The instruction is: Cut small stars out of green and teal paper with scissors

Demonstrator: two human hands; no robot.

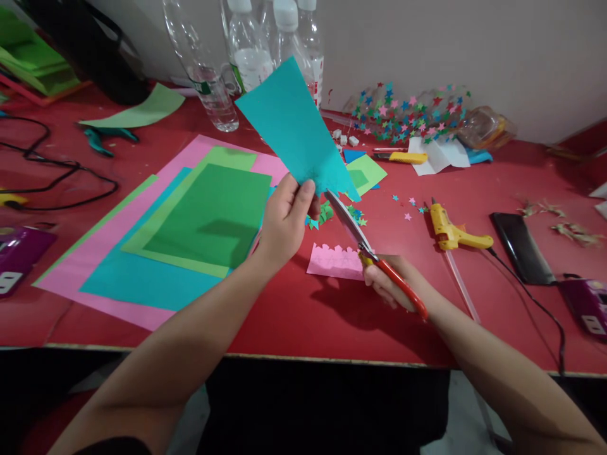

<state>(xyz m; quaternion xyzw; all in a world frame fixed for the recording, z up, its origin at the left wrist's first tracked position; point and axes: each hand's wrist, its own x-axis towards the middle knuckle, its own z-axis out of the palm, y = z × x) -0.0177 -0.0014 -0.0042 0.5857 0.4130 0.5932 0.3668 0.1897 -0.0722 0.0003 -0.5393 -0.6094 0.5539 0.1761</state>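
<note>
My left hand (287,218) pinches the lower edge of a teal sheet of paper (296,120), which is held up tilted above the table. Red-handled scissors (353,224) are in my right hand (386,284), their blades at the sheet's lower edge beside my left thumb. Whether the blades are apart is hard to make out. Beneath them lie small green and blue paper stars (327,213). A pink paper strip (334,262) with a notched upper edge rests on the table, partly covered by my right hand.
Stacked coloured sheets (208,208) lie at left. Plastic bottles (249,60) stand along the wall near a star-filled clear bottle (403,114). To the right are a yellow glue gun (448,230) with a cable, a black phone-like slab (521,246) and a yellow cutter (408,157).
</note>
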